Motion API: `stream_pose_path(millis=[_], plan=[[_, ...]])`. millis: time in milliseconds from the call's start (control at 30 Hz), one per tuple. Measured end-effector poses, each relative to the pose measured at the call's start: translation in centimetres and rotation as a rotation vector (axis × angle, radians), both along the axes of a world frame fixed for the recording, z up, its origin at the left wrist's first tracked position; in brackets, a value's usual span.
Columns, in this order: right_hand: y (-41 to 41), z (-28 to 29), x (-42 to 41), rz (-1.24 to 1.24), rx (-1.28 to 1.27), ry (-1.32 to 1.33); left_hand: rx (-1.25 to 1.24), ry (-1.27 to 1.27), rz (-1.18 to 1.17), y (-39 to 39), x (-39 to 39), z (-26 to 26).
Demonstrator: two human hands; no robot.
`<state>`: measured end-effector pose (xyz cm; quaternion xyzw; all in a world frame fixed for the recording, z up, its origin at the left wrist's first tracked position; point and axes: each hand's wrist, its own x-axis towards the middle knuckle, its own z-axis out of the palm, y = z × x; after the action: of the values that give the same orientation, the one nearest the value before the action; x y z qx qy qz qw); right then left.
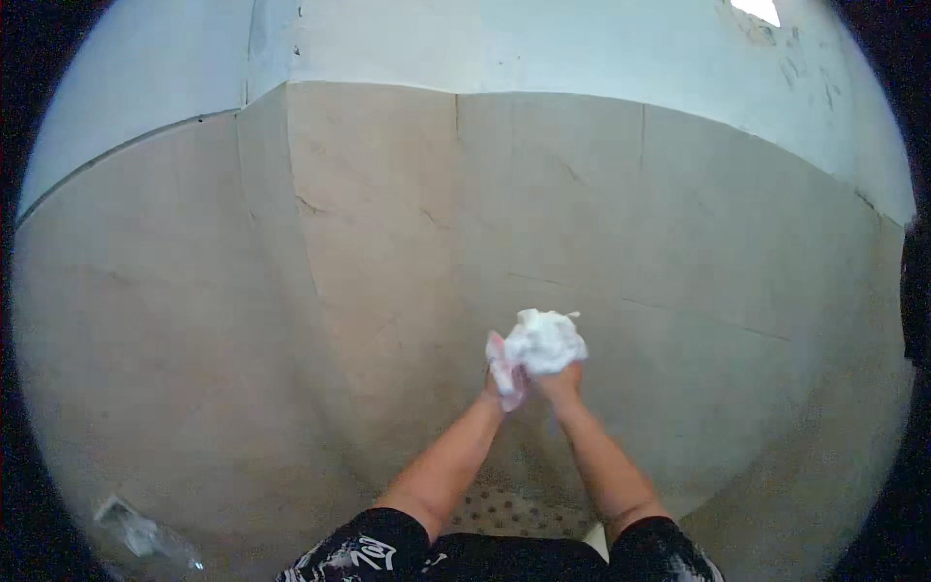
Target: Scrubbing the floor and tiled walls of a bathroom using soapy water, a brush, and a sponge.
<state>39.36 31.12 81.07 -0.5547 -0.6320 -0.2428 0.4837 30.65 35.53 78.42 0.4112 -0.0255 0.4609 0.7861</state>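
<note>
A crumpled white cloth (pixel 547 343) is bunched up in front of me, at arm's length before the wall. My right hand (pixel 564 380) grips it from below, and the cloth covers most of the fingers. Close beside it, my left hand (pixel 492 384) holds a pink-and-white piece (pixel 507 372) that hangs down over the wrist. This piece is blurred; whether it is part of the same cloth or a separate one, I cannot tell. Both forearms reach forward from short black sleeves with white print.
A beige panelled or tiled wall (pixel 385 254) surrounds the space, with a white painted wall (pixel 465 47) above. At lower left lies a clear plastic container or bag (pixel 149 535). Dark dots pattern the floor (pixel 509 511) below my arms. A bright opening (pixel 758 10) shows at upper right.
</note>
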Motion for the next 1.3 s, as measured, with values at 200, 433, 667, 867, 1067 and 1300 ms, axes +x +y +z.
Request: stream_pose_path(millis=[200, 433, 667, 867, 1067, 1300], plan=[[5.5, 0.2, 1.9, 0.171, -0.062, 0.435, 0.141, 0.254, -0.009, 5.9, -2.1, 0.2], [12.1, 3.2, 3.4, 0.400, 0.132, 0.311, 0.129, 0.505, 0.285, 9.4, -3.0, -4.1], [16.6, 4.1, 2.4, 0.622, 0.150, 0.390, 0.623, 0.958, 0.745, 4.9, -4.1, -1.8], [17.3, 5.3, -5.7, 0.503, 0.319, -0.443, 0.658, 0.999, 0.892, 3.3, -4.9, -2.8], [19.1, 23.5, -4.3, 0.340, 0.187, -0.194, 0.659, 1.035, 0.973, 2.8, -6.8, -2.6], [21.5, 11.7, 1.8, 0.151, 0.570, 0.223, 0.816, 1.044, 1.040, -0.8, -10.0, -0.5]])
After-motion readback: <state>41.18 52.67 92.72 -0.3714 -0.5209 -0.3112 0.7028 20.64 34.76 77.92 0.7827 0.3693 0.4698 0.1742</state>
